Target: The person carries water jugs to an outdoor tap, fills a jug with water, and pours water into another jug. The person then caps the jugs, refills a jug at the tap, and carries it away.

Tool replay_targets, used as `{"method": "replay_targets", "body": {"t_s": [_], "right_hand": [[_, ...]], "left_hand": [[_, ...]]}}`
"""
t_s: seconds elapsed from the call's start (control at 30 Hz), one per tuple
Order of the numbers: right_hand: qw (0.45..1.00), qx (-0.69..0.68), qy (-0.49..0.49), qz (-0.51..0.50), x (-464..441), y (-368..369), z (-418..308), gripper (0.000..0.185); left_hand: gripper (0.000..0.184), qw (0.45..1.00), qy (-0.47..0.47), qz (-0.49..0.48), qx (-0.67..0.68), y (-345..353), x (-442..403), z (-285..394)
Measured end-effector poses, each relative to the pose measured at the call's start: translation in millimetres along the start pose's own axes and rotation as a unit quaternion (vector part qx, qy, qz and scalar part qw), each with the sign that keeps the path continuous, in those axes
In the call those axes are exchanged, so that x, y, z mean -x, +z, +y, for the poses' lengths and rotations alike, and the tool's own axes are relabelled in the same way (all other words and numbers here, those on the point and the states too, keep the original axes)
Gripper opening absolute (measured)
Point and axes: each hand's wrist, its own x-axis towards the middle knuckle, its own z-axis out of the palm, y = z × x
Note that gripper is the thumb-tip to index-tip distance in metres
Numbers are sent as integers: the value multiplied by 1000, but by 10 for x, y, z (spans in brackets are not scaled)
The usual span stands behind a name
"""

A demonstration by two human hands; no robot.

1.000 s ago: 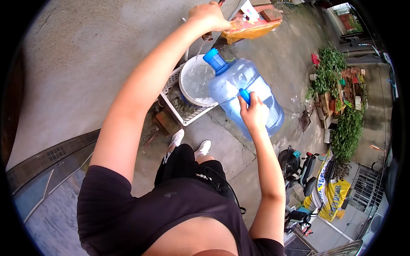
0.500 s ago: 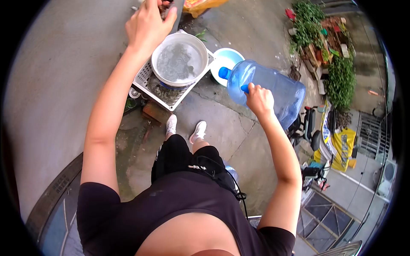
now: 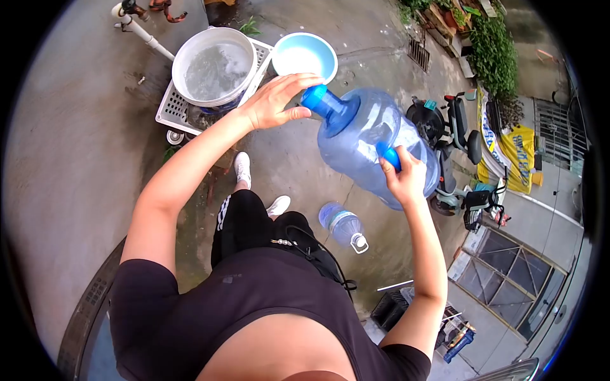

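Note:
A large clear-blue water jug (image 3: 375,140) is held up off the ground, tilted with its capped neck pointing to the upper left. My right hand (image 3: 406,175) is closed round the blue handle (image 3: 388,156) on its side. By the blue cap (image 3: 313,96) is my left hand (image 3: 276,103), fingers stretched above it and thumb apart below; whether they touch the cap I cannot tell. Behind my left hand, a white bucket (image 3: 248,86) with cloudy water (image 3: 215,71) stands on a white perforated crate (image 3: 170,109). A light-blue basin (image 3: 327,54) sits beside it.
A smaller plastic bottle (image 3: 344,227) with a white handle lies on the concrete by my feet. Taps on a white pipe (image 3: 145,36) stand at upper left. Electric scooters (image 3: 452,149) are parked at the right, near a yellow sack (image 3: 516,159). A floor drain (image 3: 419,54) lies farther off.
My left hand has left the tap area and come to the jug's cap. My view has shifted right, showing the bottle on the ground. My right hand still grips the jug's handle.

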Motion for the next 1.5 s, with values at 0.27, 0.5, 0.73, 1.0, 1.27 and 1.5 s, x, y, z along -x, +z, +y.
{"method": "replay_targets", "body": {"t_s": [0.27,0.5,0.73,1.0,1.27,1.5], "right_hand": [[993,-89,40,61,853,66,245,32],[965,178,-148,119,1073,-103,382,26],[956,183,-172,150,976,-208,379,26],[941,185,-228,170,581,-252,252,26],[925,218,-272,152,41,-263,-118,24],[905,232,-328,137,-579,-213,-500,24]], "left_hand": [[41,994,99,2,44,525,-271,671],[75,782,-516,-273,221,576,-286,883],[66,931,-232,-206,191,280,-126,899],[61,720,-493,-213,440,-74,-24,677],[54,841,-396,-80,360,-495,21,509],[92,726,-518,-108,440,-923,246,181]]}}
